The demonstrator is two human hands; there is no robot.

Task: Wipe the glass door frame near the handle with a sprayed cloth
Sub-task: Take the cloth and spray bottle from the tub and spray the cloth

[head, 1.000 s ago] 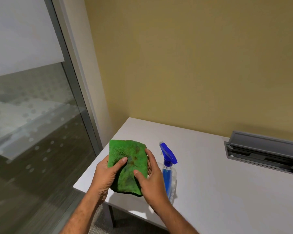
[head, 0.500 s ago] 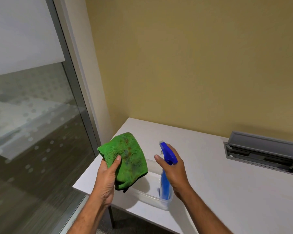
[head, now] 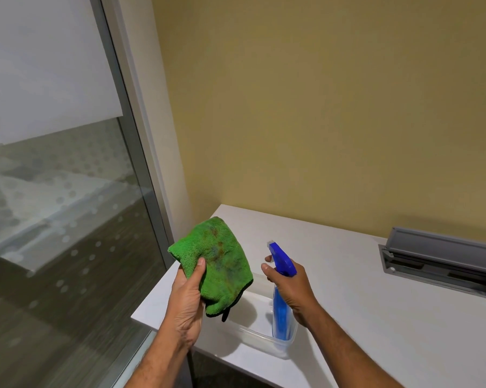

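Observation:
My left hand (head: pixel 187 301) holds up a folded green cloth (head: pixel 218 261) with brownish stains, thumb pressed on its front. My right hand (head: pixel 290 287) is wrapped around the neck of a blue spray bottle (head: pixel 281 309), index finger out by the trigger, nozzle turned towards the cloth. The bottle's base stands inside a clear plastic tub (head: pixel 260 340) on the white table (head: pixel 376 317). The grey metal frame (head: pixel 129 130) of the glass door runs up the left side; no handle is in view.
The glass panel (head: pixel 54 205) with a frosted upper band fills the left. A yellow wall (head: pixel 320 107) stands behind the table. A grey cable hatch (head: pixel 443 261) with its lid raised sits at the table's far right.
My right hand let go of the cloth and closed around the spray bottle's neck. My left hand lifted the cloth slightly left and turned its face towards the nozzle.

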